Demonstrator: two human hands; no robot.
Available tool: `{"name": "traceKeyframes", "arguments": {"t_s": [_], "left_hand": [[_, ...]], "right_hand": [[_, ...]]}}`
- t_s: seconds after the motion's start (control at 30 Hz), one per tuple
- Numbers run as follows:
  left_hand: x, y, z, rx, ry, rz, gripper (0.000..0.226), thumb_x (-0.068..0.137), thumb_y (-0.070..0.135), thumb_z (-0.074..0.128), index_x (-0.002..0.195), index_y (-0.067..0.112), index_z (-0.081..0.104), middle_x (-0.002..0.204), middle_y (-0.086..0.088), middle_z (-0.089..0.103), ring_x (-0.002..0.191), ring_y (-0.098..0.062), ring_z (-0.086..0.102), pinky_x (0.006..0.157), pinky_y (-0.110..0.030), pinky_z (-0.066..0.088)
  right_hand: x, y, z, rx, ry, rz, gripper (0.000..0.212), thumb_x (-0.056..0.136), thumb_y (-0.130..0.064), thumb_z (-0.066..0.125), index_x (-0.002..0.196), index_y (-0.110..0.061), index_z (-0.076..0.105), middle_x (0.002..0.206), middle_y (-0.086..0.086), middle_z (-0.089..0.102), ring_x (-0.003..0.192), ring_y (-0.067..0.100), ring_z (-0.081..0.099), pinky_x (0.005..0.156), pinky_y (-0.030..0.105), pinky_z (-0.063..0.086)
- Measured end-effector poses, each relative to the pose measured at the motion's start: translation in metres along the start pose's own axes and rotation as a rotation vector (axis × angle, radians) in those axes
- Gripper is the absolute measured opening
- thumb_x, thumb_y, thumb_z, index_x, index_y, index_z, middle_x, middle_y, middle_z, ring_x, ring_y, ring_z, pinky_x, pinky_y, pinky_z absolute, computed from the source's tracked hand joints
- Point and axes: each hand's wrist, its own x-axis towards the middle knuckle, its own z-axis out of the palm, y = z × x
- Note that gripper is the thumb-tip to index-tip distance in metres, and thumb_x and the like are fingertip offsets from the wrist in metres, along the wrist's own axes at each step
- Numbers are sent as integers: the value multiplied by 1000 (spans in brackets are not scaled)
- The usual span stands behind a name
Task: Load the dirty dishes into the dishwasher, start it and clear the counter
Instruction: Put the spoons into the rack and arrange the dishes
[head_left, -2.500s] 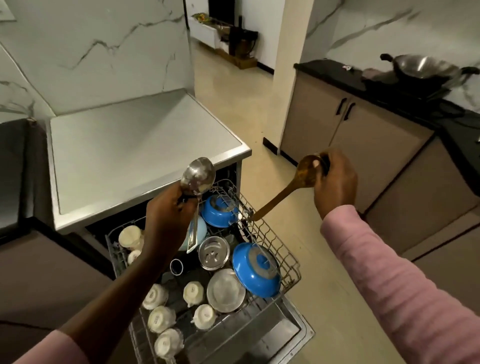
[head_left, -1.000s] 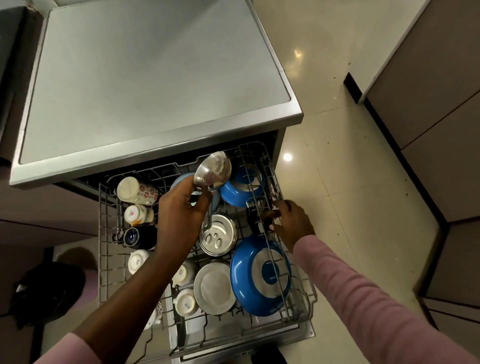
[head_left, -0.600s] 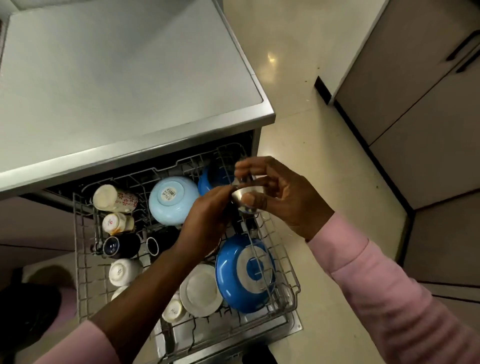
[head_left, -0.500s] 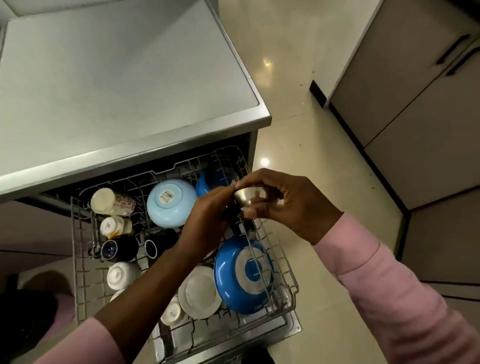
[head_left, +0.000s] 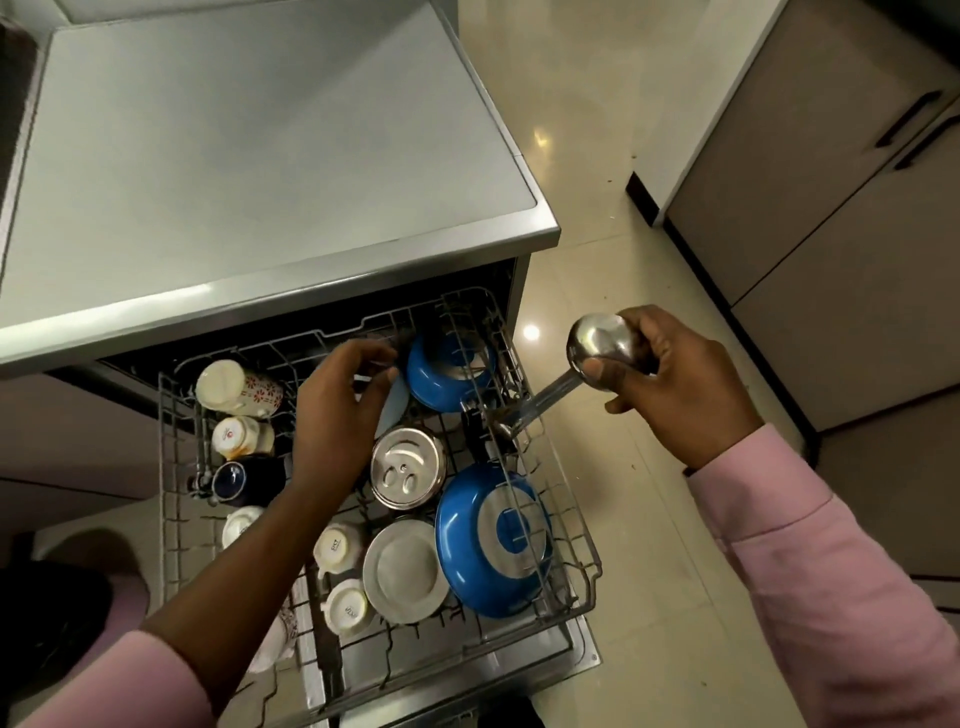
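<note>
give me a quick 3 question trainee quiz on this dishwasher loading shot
1. True or false: the right hand grips the steel ladle by its bowl.
2. Which pan lies nearer the rack's front edge? A) the large blue pan B) the small blue pan
3. Fill in: the ladle's handle points down toward the rack's ____ side.

Key: 1 true. 2 A. 3 right. The left hand holds nothing; it hovers over the upper rack beside the steel lid.
</note>
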Motion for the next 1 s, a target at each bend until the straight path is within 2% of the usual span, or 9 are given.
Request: {"name": "traceKeyframes", "arguments": {"t_s": [0.1,0.23,0.43,0.6,0.67,0.73,0.8,0.9,1.0], "left_hand": [[-13,-15,-7,5,-3,-47,15,91,15,64,105,20,63,101,8,66,91,0,60,73,-4,41],[-31,-25,-14,-9,0,-112,16,92,18,64,107,24,62,100,9,65,90,-1,61,70,-16,47],[-39,-25,-15,-28,-34,-128,21,92,17,64,105,32,60,97,8,66,86,0,61,65,-8,45],[-46,-25,-15,-41,-31,-130,18,92,14,64,106,26,61,94,5,66,80,1,61,61,-7,45],[-49,-28,-15,-41,-33,-140,17,92,15,64,107,23,62,93,5,65,80,1,61,60,-10,48],[-53,-32,-13,-44,-41,-151,17,92,16,63,107,23,63,93,4,66,81,-2,62,62,-16,51],[-56,-36,-11,-44,-46,-150,17,92,15,64,107,22,63,91,4,65,81,-3,62,63,-14,49],[-61,-41,-8,-20,-59,-146,18,90,15,66,106,22,63,86,3,65,78,-7,61,62,-13,46],[-63,-44,-7,-7,-64,-141,18,90,16,66,106,24,63,85,2,64,77,-8,60,63,-17,48]], "right_hand": [[-6,10,3,-14,27,24,26,81,-22,75,103,-23,61,84,-8,63,60,7,65,51,13,49],[-8,22,12,-18,43,54,25,83,-22,73,104,-23,60,86,-6,63,58,11,66,52,13,49],[2,53,39,19,87,178,23,84,-21,71,104,-19,59,89,1,65,62,19,69,54,18,54],[0,83,63,120,108,327,26,87,-18,68,110,-15,56,103,9,64,77,23,69,58,22,57],[4,83,61,117,121,315,27,86,-18,69,109,-16,57,101,8,64,76,22,68,58,22,57],[4,78,61,50,44,243,24,83,-19,72,103,-17,60,91,3,65,72,23,66,55,20,55],[-2,73,67,-30,-14,177,22,81,-23,74,97,-19,61,83,-1,66,70,22,67,60,27,58],[-10,75,78,-59,48,196,23,78,-35,74,90,-24,57,79,-1,65,70,26,67,67,44,59],[-2,73,76,-53,98,234,29,75,-38,76,85,-19,57,77,4,66,68,28,67,64,47,58]]}}
